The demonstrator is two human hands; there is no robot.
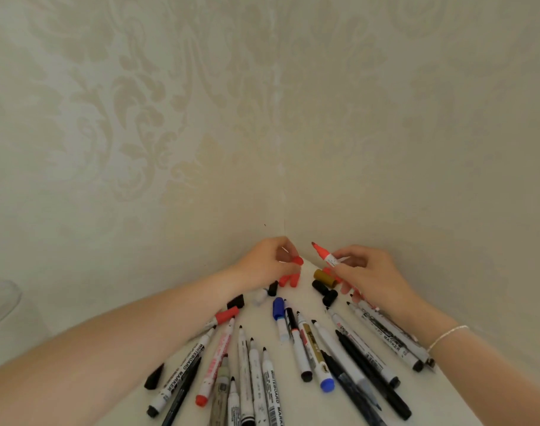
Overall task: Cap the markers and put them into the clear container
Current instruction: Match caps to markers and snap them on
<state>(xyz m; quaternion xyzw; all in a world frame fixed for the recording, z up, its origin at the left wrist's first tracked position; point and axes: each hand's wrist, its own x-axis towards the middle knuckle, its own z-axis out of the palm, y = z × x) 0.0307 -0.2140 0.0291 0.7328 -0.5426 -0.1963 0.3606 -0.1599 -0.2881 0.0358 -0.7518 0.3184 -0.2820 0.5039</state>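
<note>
Clear container: cut by the left edge, blurred.
Lower markers: barrels run off the bottom edge.
Red marker: barrel hidden inside the right hand.

Left hand: bare, nothing worn.
Right hand: bare.
Forearms: bare, sleeveless.
Right wrist: thin silver chain bracelet.
</note>
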